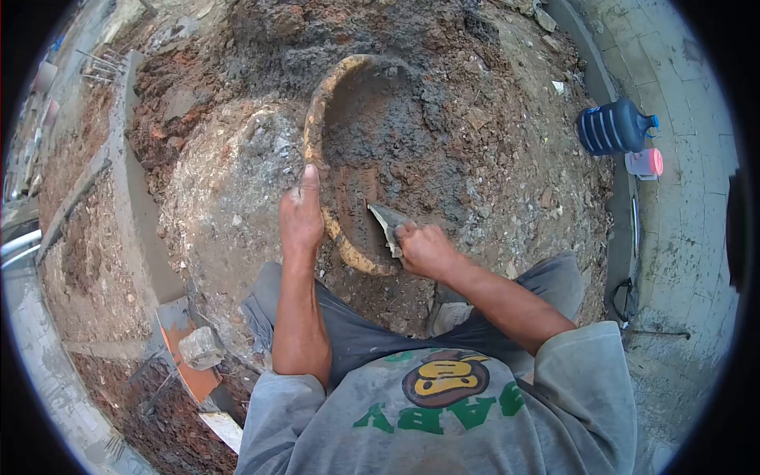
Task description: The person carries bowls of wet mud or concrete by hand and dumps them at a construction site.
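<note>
A round basin with a thick, tan-crusted rim (315,119) sits low on the ground in front of me. Wet, dark grey-brown muck (372,150) covers its inside, and its right side blends into the soil. My left hand (301,214) grips the near-left part of the rim, thumb up along it; the other fingers are mostly hidden. Wrapped round the handle of a trowel (385,225), my right hand (426,248) is at the basin's near right. The trowel's grey, smeared blade points up-left over the inside of the basin.
Rough soil and rubble surround the basin. A low concrete edge (141,202) runs along the left, near an orange board (190,360) with a concrete lump (202,348) on it. To the right, a blue water jug (613,128) and a pink-lidded container (645,163) lie beside a paved path (689,237).
</note>
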`<state>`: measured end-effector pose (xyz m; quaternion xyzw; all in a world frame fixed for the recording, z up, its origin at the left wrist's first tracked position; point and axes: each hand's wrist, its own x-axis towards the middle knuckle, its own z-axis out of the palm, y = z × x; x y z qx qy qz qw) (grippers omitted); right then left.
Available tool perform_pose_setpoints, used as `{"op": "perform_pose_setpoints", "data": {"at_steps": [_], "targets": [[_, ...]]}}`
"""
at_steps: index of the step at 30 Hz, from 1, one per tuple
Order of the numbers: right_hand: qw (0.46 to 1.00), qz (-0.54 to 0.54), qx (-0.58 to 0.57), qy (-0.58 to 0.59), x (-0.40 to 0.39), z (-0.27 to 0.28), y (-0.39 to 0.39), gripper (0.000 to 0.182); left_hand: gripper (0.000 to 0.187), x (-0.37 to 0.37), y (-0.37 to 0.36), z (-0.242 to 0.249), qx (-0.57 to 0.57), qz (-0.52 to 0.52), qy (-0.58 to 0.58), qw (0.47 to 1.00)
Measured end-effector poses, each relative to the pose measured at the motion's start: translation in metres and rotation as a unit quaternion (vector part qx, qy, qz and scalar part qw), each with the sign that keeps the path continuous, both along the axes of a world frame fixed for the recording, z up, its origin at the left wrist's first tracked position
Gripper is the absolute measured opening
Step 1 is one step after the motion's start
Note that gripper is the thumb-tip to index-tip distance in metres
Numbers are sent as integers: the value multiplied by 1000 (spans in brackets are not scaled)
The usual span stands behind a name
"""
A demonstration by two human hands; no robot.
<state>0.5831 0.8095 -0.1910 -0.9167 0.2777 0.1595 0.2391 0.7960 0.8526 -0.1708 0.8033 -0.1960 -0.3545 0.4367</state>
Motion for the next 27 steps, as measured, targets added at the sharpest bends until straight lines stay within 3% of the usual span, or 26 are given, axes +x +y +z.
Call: {"op": "perform_pose_setpoints", "data": {"at_steps": [8, 10, 14, 19, 24, 27], "targets": [[986, -11, -165, -22, -3, -44, -22, 20, 58, -6, 6, 18, -16, -20, -10, 1000], [977, -67, -202, 4, -5, -50, -33, 20, 57, -10, 12, 22, -17, -30, -22, 999], [973, -122, -196, 8, 22, -55, -51, 18, 54, -17, 18, 30, -52, -56, 0, 997], [969, -97, -229, -16, 3, -66, -44, 18, 52, -24, 25, 33, -73, -32, -3, 997], [958, -105, -266, 30, -8, -74, -56, 18, 49, -37, 27, 44, -75, 39, 78, 993], [965, -89, -247, 5, -21, -72, -86, 21, 49, -44, 30, 54, -90, 16, 46, 995]]}}
